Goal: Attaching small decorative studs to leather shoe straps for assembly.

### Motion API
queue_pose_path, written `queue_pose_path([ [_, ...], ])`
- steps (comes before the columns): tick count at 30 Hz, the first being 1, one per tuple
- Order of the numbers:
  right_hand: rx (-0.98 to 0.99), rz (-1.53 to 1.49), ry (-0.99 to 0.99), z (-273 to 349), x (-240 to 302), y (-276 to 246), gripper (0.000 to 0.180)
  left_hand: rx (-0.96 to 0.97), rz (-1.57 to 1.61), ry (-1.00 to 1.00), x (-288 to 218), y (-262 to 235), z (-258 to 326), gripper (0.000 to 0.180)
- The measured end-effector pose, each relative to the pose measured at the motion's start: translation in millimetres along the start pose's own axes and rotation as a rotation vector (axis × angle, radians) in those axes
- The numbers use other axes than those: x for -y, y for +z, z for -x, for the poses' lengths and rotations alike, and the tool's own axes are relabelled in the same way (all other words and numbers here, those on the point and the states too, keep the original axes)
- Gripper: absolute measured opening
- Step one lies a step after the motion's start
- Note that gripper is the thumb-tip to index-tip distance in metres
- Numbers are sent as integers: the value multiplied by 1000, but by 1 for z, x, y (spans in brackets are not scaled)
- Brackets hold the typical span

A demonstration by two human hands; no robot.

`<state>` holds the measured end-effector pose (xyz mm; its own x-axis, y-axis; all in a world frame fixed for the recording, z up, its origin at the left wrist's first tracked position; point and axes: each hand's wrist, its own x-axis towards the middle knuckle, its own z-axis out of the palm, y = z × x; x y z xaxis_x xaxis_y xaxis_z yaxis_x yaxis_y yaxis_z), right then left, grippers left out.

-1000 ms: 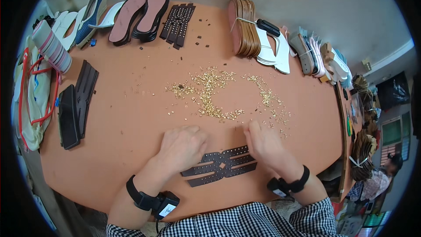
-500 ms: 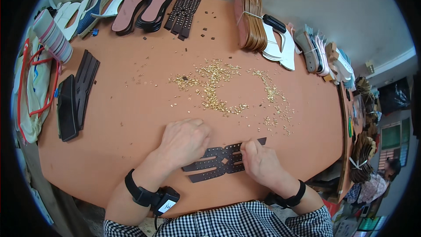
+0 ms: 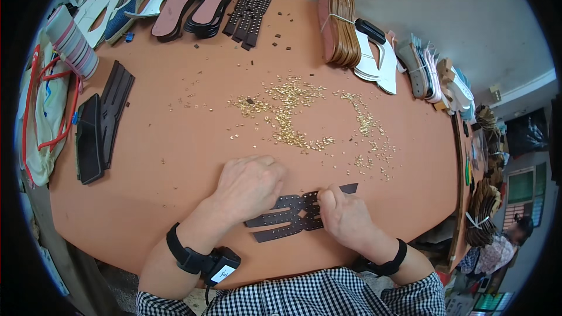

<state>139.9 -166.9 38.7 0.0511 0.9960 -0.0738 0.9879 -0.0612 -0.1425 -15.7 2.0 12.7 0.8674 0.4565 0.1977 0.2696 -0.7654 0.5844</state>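
1 dark-brown, slotted, leather-like strap (image 3: 311, 207), flat on the tan surface (image 3: 175, 140): largely studded in rows; whether complete, I cannot tell. Right hand (image 3: 346, 216): pinched closed over its right half. Left hand (image 3: 249, 184): curled at its upper-left edge, tightness unclear. Contents hidden. Beyond: many small, loose gold-coloured studs (image 3: 285, 129), unset.

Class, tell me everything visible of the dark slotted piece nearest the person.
The dark slotted piece is thin and leather-like, dotted in shiny rows. Its waisted middle has a diamond-shaped opening; long slots split its left half into strips. It lies flat on the tan table, lengthwise left to right, right end angled away. The right grip covers much of its right half, one strip end showing beyond; the left grip overlaps its upper left corner. Exact finger contact is unclear.
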Motion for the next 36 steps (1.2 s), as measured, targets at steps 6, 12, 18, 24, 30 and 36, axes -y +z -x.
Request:
queue_pose_path([
  [6,85,-209,40,-8,-9,-10,14,19,-16,-12,0,-1,-1,9],
  [12,271,-282,138,-22,-11,-24,16,35,-17,-25,-1,-1,-1,9],
  [18,314,-345,127,-30,-19,-21,14,47,-3,-33,-2,-2,-2,9],
  [24,459,-321,150,-48,-16,-34,10,100,-48,-63,0,-1,-1,9],
  [30,291,-418,198,-28,-21,-23,12,104,-49,-62,-2,-1,-3,9],
  [36,-115,-434,377,-42,-56,-9,12,85,-42,-53,-2,-5,-3,8],
])
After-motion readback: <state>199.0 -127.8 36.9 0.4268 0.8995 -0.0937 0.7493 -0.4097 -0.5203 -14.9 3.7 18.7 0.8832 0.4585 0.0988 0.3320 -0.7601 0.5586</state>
